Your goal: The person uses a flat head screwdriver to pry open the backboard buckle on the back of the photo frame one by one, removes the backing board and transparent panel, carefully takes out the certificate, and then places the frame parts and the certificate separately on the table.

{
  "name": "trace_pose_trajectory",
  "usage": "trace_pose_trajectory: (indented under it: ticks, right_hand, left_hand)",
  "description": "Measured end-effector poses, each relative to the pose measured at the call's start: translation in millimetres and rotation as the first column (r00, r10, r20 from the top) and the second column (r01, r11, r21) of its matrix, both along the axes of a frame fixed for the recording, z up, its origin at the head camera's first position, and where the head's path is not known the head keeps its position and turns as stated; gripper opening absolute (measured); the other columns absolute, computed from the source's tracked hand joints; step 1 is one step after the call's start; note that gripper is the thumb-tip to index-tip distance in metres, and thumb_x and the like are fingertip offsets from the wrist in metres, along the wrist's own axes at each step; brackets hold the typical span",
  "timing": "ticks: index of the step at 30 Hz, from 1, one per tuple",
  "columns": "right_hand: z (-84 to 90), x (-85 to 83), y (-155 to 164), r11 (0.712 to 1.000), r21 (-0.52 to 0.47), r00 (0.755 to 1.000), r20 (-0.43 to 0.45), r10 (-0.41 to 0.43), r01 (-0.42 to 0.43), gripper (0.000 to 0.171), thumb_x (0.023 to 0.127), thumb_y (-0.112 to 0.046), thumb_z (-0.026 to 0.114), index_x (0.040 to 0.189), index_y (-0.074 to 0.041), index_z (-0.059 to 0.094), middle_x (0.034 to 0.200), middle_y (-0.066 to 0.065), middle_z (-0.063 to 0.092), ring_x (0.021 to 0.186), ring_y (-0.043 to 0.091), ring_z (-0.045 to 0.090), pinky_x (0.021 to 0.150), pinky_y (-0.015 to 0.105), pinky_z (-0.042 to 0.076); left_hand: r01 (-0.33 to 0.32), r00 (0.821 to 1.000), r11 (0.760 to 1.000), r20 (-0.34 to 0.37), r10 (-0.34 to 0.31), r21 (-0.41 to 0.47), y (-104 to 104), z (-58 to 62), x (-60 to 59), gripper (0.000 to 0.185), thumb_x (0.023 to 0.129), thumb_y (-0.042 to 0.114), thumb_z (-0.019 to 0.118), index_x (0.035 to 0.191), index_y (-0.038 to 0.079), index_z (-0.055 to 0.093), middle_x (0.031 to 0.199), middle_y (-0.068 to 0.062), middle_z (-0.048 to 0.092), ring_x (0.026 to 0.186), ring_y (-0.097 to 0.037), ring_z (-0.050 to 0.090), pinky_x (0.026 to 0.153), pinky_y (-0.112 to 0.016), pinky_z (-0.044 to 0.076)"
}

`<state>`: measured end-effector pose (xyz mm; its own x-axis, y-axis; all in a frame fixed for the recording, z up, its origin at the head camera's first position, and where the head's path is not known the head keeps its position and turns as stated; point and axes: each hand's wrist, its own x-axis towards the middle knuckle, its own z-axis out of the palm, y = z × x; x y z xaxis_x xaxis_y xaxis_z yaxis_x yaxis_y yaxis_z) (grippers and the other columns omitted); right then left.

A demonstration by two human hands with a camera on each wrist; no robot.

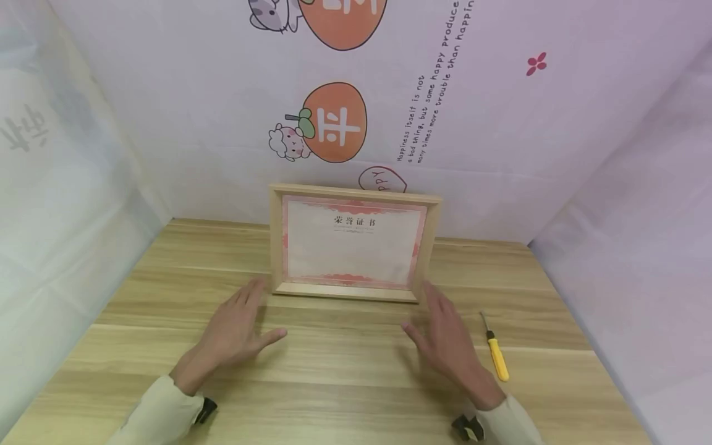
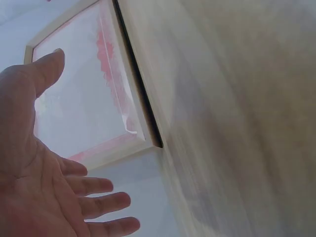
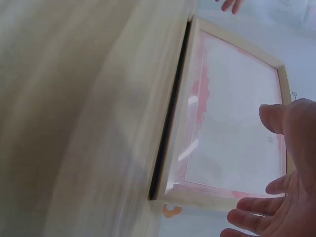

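A light wooden picture frame [image 1: 355,295] stands upright at the back of the table, leaning slightly toward the printed backdrop. Inside it is a white certificate [image 1: 350,253] with a pink border. My left hand [image 1: 233,327] is beside the frame's lower left corner, fingers straight and thumb spread, holding nothing. Near the lower right corner, my right hand [image 1: 445,337] has its fingers extended and thumb apart, also holding nothing. Both wrist views show the palms facing the frame, with fingers spread. Whether the fingertips touch the frame cannot be told.
A screwdriver [image 1: 497,355] with a yellow handle lies on the wooden table [image 1: 345,383], right of my right hand. White fabric with printed cartoons [image 1: 336,123] rises behind the frame. Pale cloth walls [image 1: 639,247] border the table on both sides.
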<state>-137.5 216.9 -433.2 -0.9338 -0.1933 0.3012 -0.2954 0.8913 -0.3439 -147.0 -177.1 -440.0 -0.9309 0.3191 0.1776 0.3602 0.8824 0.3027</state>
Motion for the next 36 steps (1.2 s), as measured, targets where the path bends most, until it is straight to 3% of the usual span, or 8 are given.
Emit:
trace_pose_trajectory:
  ticks: [14,27,36]
  right_hand:
    - [0.6,-19.3,2,0.996,-0.077,0.996,0.088,-0.033,0.040,0.085,0.093,-0.038,0.066,0.156,-0.005,0.018,0.154,0.027,0.033,0.139,0.045,0.036,0.110,0.062,0.036]
    - [-0.8,-38.5,7,0.991,-0.133,0.994,0.107,-0.015,0.030,0.084,0.094,-0.039,0.065,0.154,-0.003,0.019,0.151,0.026,0.036,0.135,0.044,0.041,0.104,0.062,0.042]
    - [3.9,-52.4,8,0.979,-0.191,0.986,0.164,-0.034,0.065,0.089,0.095,-0.038,0.064,0.157,-0.008,0.007,0.150,0.026,0.036,0.133,0.043,0.045,0.099,0.062,0.046]
  left_hand:
    - [-0.045,0.995,0.995,0.097,0.037,0.085,-4,-2.4,-19.7,0.101,0.085,0.058,0.068,0.152,-0.002,0.022,0.153,-0.029,0.034,0.135,-0.049,0.041,0.104,-0.064,0.041]
    - [-0.084,0.982,0.981,0.181,0.052,0.173,-2,-1.6,-42.1,0.101,0.089,0.062,0.060,0.152,-0.006,0.018,0.151,-0.031,0.036,0.135,-0.050,0.039,0.106,-0.064,0.039]
    - [-0.131,0.971,0.962,0.228,0.075,0.239,-2,2.9,-59.5,0.102,0.089,0.065,0.058,0.153,-0.003,0.017,0.149,-0.029,0.039,0.129,-0.047,0.048,0.102,-0.062,0.044]
